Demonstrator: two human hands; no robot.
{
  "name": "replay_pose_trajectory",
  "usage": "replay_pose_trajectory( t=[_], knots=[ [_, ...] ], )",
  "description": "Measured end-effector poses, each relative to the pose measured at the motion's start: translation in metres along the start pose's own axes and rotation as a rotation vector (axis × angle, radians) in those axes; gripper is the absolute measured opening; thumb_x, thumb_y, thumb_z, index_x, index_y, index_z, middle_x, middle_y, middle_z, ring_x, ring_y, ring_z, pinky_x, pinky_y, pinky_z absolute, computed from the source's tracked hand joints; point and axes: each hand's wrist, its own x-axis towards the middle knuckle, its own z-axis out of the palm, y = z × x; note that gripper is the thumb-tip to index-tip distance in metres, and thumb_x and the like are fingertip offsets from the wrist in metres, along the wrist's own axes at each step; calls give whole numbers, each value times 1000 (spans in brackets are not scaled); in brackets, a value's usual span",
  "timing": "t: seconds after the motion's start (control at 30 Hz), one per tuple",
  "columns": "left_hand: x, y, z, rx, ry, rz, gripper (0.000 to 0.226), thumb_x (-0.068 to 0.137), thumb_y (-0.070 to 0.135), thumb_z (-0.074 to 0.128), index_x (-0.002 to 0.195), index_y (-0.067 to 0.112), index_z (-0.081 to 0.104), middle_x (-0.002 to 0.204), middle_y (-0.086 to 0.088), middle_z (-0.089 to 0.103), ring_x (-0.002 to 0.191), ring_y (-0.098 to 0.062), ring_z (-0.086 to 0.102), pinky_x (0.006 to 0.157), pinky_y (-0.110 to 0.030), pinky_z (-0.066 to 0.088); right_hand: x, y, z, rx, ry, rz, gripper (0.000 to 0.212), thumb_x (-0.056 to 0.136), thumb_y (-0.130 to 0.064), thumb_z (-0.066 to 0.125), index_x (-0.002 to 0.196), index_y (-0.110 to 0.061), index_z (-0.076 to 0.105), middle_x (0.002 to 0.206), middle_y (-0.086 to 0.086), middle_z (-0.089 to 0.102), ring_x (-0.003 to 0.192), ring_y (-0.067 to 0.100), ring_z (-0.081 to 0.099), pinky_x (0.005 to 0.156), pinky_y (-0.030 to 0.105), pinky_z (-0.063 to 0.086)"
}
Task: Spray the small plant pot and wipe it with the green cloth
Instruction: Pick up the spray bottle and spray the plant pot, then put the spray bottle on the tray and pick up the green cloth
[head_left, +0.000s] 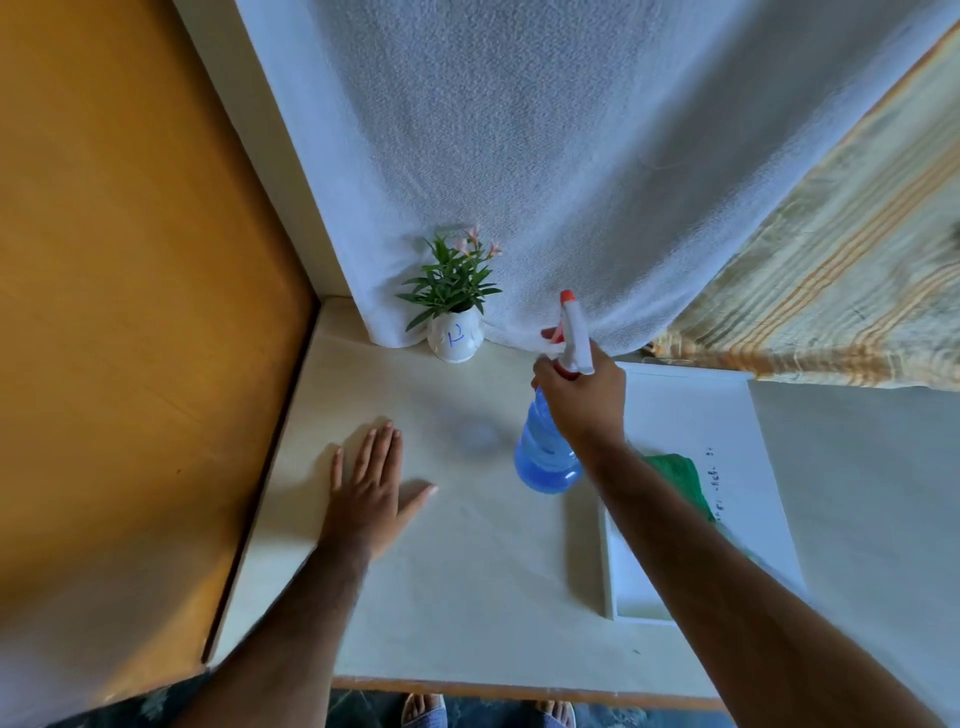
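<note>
A small white plant pot (455, 340) with green leaves and pink flowers stands at the back of the table against a white curtain. My right hand (582, 397) grips the neck of a blue spray bottle (545, 457) held above the table, to the right of the pot; its white and red nozzle points up and away. My left hand (371, 483) lies flat on the table (467, 571), fingers spread, holding nothing. The green cloth (675, 475) lies to the right, partly hidden by my right forearm.
A white tray (631, 605) lies on the table's right side under the cloth. A white curtain (571, 156) hangs behind the pot, with a striped fabric (831, 270) to its right. An orange panel (130, 286) borders the table's left edge. Feet in sandals show below the front edge.
</note>
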Motion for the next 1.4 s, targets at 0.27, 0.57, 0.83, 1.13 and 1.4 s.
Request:
replay_pose_trajectory(
  t=[0.27,0.57,0.83,1.13,1.4],
  knots=[
    [2,2,-1,3,-67,1,96,86,73,37,153,4,38,161,-13,38,146,-29,40,116,-65,22,43,6,-75,1,326,-74,37,80,-30,74,116,-22,70,80,-37,65,80,7,67,81,29,53],
    [2,2,-3,22,-91,6,96,86,72,34,154,5,35,162,-13,36,147,-28,37,116,-65,22,71,47,-101,-96,368,-146,42,85,-27,78,123,-14,65,68,-19,60,66,-7,59,78,31,54],
    [2,2,-4,30,-100,7,95,88,73,32,155,6,33,163,-13,34,147,-29,37,115,-65,23,75,74,-103,-121,268,-192,45,86,-35,80,124,-18,64,71,-2,68,70,10,67,77,35,56],
    [2,3,-4,34,-103,1,95,89,73,32,156,6,31,163,-13,34,147,-30,37,114,-65,23,79,77,-113,-74,159,-127,75,75,-41,89,138,-27,52,79,-8,69,74,5,66,82,36,58],
    [2,2,-3,14,-119,-38,100,89,82,14,158,10,28,167,-7,26,151,-22,27,119,-60,15,-12,129,-133,-109,170,-110,103,78,-67,76,156,-16,34,150,0,48,141,13,45,115,50,39]
  ],
)
